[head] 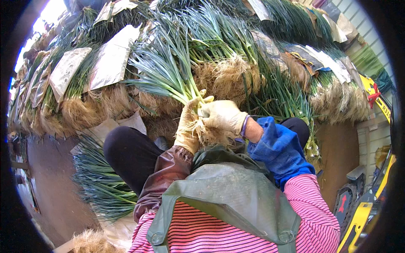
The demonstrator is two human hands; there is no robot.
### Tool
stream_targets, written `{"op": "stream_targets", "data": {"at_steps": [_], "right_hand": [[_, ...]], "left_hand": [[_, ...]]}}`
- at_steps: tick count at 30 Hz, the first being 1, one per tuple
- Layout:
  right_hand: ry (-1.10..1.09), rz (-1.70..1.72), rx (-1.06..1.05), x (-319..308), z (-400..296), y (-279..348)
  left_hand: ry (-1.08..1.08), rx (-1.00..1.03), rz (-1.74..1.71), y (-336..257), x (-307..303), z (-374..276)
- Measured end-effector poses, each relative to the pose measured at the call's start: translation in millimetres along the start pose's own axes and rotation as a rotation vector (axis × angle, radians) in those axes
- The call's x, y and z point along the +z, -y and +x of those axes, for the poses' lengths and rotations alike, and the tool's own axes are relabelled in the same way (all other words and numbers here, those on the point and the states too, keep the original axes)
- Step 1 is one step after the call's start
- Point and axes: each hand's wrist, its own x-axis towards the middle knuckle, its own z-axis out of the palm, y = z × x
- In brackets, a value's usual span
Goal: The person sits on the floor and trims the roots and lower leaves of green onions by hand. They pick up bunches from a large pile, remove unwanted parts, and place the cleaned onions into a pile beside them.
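In front of my lap, my left hand (187,126), in a cream glove, grips a small bunch of young leeks (185,87) by its pale stems. The green leaves fan out up and to the left, away from me. My right hand (223,116), gloved alike, closes on the same bunch where stems meet roots; its fingertips are partly hidden. Stringy pale roots (218,134) hang below both hands over my green apron (234,186). Just beyond the hands lies a big pile of leeks (218,41), tan roots facing me.
Rows of rooted leeks (79,110), partly covered by paper sheets (112,57), stretch across the far side. More leeks (104,180) lie on paper by my left leg; loose ones (284,95) lie right of the pile. Yellow-framed machinery with a track (345,199) stands at right.
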Motion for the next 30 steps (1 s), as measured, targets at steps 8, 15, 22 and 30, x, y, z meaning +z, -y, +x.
{"op": "stream_targets", "data": {"at_steps": [8,15,22,30], "right_hand": [[0.519,0.404,-0.427,-8.2,-79.2,15.9],[-0.41,0.311,-0.044,-9.3,-72.3,-105.8],[-0.316,1.025,-0.24,-39.0,-43.5,-51.1],[-0.356,1.673,0.01,-0.6,-23.9,-144.6]], "left_hand": [[-0.079,0.088,-0.07,-15.9,15.4,4.9],[0.214,0.617,0.836,-45.5,85.6,-13.6],[0.194,1.106,1.646,-32.1,131.3,-7.7],[0.46,0.784,0.822,-49.2,194.9,30.0]]}}
